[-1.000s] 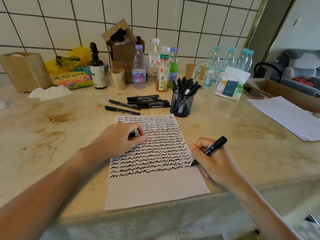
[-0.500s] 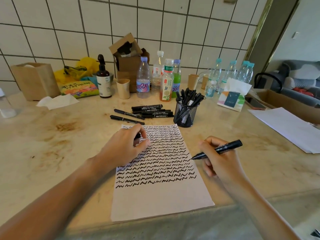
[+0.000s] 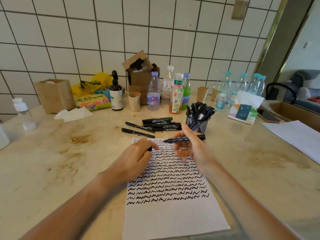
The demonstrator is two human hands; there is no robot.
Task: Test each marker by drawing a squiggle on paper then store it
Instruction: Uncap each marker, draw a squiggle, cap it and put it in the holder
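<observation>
A white sheet of paper (image 3: 173, 217) lies on the counter, its upper part filled with rows of black squiggles. My right hand (image 3: 192, 146) grips an uncapped black marker (image 3: 183, 139) held level above the sheet's top, tip pointing left. My left hand (image 3: 136, 156) rests on the paper's upper left and holds a small black cap (image 3: 149, 149) between its fingers. The marker tip sits a short way from the cap. Several black markers (image 3: 155, 125) lie loose behind the paper. A black mesh cup (image 3: 197, 123) at the right holds several more markers.
Bottles (image 3: 176, 94), paper cups (image 3: 134, 101), a brown spray bottle (image 3: 116, 94) and a cardboard box (image 3: 138, 73) line the tiled wall. A tissue pack (image 3: 244, 110) and more white paper (image 3: 297, 135) lie at right. A small plastic bottle (image 3: 23, 113) stands far left.
My right hand lifted the marker off the sheet's right edge, carried it up and left toward my left hand and turned it level. The left hand kept the cap on the paper.
</observation>
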